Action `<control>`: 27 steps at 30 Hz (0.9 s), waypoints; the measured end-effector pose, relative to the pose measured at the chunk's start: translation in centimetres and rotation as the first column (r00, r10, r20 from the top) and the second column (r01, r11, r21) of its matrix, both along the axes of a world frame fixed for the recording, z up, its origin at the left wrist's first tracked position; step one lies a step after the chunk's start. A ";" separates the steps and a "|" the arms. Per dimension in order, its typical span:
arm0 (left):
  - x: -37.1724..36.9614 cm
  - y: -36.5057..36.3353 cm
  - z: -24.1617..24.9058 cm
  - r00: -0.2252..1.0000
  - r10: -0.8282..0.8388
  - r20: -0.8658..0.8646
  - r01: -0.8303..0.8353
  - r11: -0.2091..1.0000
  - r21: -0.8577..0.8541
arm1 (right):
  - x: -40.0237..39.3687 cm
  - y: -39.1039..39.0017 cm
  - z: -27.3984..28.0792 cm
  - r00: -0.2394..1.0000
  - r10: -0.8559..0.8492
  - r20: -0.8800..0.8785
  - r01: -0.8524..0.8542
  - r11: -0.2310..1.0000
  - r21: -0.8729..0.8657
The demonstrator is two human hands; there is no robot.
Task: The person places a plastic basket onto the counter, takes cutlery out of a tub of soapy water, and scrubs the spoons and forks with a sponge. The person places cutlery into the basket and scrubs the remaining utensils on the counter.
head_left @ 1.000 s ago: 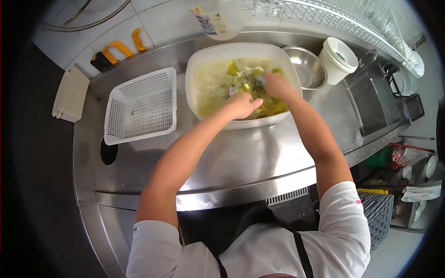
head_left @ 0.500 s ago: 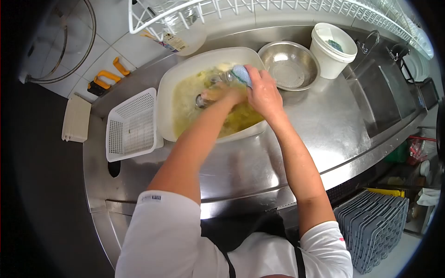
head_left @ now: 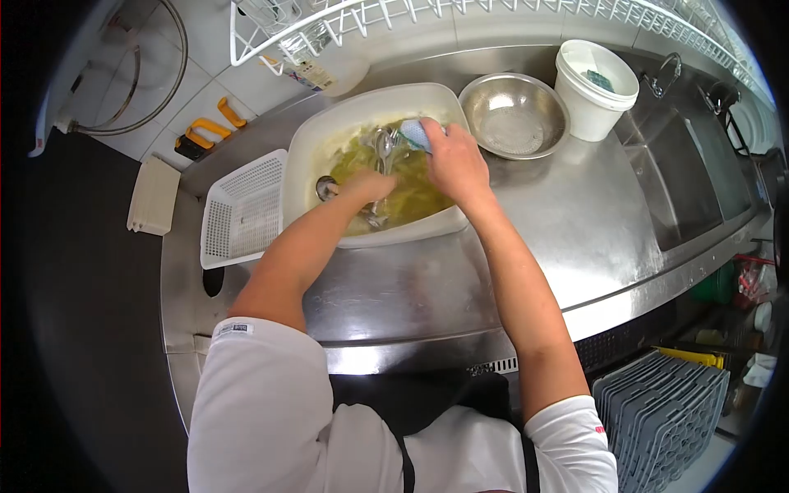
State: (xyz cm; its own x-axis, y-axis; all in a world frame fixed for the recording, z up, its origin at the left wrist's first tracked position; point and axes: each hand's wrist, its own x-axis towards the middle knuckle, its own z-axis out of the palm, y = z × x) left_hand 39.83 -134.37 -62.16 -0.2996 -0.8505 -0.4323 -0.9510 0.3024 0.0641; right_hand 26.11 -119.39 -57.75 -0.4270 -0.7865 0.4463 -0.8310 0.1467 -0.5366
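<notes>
A white plastic basin [head_left: 297,164] holds cloudy yellow-green water. Inside it, my left hand [head_left: 371,187] is closed around several pieces of metal cutlery [head_left: 383,146]; spoon and fork ends stick out above and below the fist, partly blurred. A round metal bowl end, like a ladle's [head_left: 326,188], shows just left of that hand. Over the basin's right side, my right hand [head_left: 454,160] grips a light blue sponge [head_left: 416,135] with a green edge, close to the cutlery's upper ends.
Left of the basin stands a white perforated basket [head_left: 245,215]. To the right are a steel bowl [head_left: 515,115], a white bucket [head_left: 592,103] with a green scouring pad inside, and a sink [head_left: 670,177]. A white wire rack [head_left: 493,6] hangs overhead.
My left hand has moved left and toward me, and the cutlery now shows more clearly. My right hand with the sponge has shifted slightly left. The view has tilted a little.
</notes>
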 end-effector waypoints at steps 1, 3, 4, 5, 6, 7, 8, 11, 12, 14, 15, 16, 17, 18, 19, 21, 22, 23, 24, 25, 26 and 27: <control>-0.2 -0.8 -0.8 0.998 -0.058 -0.017 0.058 0.998 0.022 | 0.0 -0.1 -0.1 1.000 -0.002 0.010 0.002 1.000 -0.004; -1.3 -3.3 -2.3 0.983 -0.175 -0.060 0.178 0.982 0.054 | -0.2 -0.3 0.0 1.000 -0.006 0.013 0.006 1.000 -0.008; -2.2 -3.9 -2.7 0.987 -0.145 -0.063 0.145 0.989 -0.015 | -0.1 -0.4 0.0 1.000 -0.010 0.010 0.010 1.000 -0.004; -3.4 -3.7 -2.9 0.991 -0.115 -0.063 0.110 0.991 -0.080 | -0.1 -0.4 -0.1 1.000 -0.013 0.011 0.013 1.000 0.004; -4.3 -3.4 -3.0 0.994 -0.084 -0.066 0.074 0.987 -0.141 | -0.2 -0.5 -0.2 1.000 -0.016 0.010 0.016 1.000 -0.007; -4.6 -3.3 -3.1 0.996 -0.064 -0.062 0.055 0.989 -0.136 | -0.3 -0.6 -0.3 1.000 -0.014 0.010 0.014 1.000 -0.012; -4.6 -2.8 -2.8 0.998 -0.040 -0.057 0.032 0.991 -0.128 | -0.2 -0.4 -0.6 1.000 -0.009 0.012 0.009 1.000 -0.013; -3.8 -2.5 -0.9 0.998 -0.060 -0.013 0.058 0.993 -0.101 | -0.1 -0.4 -0.6 1.000 -0.006 -0.030 0.006 1.000 0.001; -3.2 -2.5 -0.6 0.997 -0.079 0.004 0.079 0.993 -0.085 | 0.0 -0.2 -0.6 0.999 -0.001 -0.033 0.002 1.000 0.012; -1.8 -2.7 0.1 0.990 -0.135 0.043 0.138 0.989 -0.052 | -0.1 -0.2 -0.5 0.999 -0.001 -0.039 0.002 1.000 0.025; -1.1 -2.9 0.5 0.984 -0.165 0.065 0.168 0.985 -0.037 | -0.2 -0.2 -0.6 0.999 0.000 -0.047 0.002 0.999 0.034; -0.5 -3.5 0.3 0.974 -0.218 0.066 0.220 0.975 -0.023 | -0.3 -0.4 -0.7 0.999 -0.001 -0.053 0.003 0.999 0.044; 0.1 -4.0 0.1 0.960 -0.271 0.069 0.272 0.962 -0.010 | -0.2 -0.4 -0.7 0.998 -0.001 -0.058 0.004 0.999 0.053; 0.3 -4.5 -0.1 0.943 -0.324 0.073 0.325 0.946 0.003 | -0.2 -0.4 -0.7 0.998 -0.006 -0.059 0.009 0.999 0.053; 0.1 -4.9 -0.4 0.934 -0.334 0.130 0.340 0.940 -0.025 | -0.2 -0.4 -0.7 0.998 -0.011 -0.061 0.014 0.999 0.053; -0.9 -4.2 0.4 0.908 -0.344 0.238 0.371 0.925 -0.078 | -0.3 -0.5 -0.4 0.998 -0.018 -0.053 0.021 0.998 0.057; -1.4 -4.3 -0.1 0.917 -0.331 0.225 0.354 0.933 -0.069 | -0.2 -0.4 -0.3 0.999 -0.015 -0.042 0.018 0.998 0.066; -1.8 -4.4 -0.6 0.926 -0.315 0.209 0.333 0.941 -0.058 | -0.1 -0.3 -0.3 0.999 -0.010 -0.032 0.012 0.997 0.077; -2.1 -4.5 -1.0 0.936 -0.296 0.193 0.310 0.950 -0.046 | -0.1 -0.4 -0.4 0.999 -0.009 -0.037 0.012 0.997 0.079; -2.3 -4.6 -1.3 0.943 -0.273 0.193 0.286 0.957 -0.042 | -0.2 -0.5 -0.4 0.999 -0.008 -0.040 0.012 0.997 0.079; -2.3 -4.4 -1.1 0.949 -0.248 0.193 0.260 0.965 -0.037 | -0.2 -0.6 -0.4 0.999 -0.006 -0.042 0.009 0.997 0.080; -2.1 -4.1 -1.0 0.956 -0.224 0.189 0.234 0.972 -0.035 | 0.0 -0.6 -0.5 0.999 -0.004 -0.046 0.008 0.996 0.089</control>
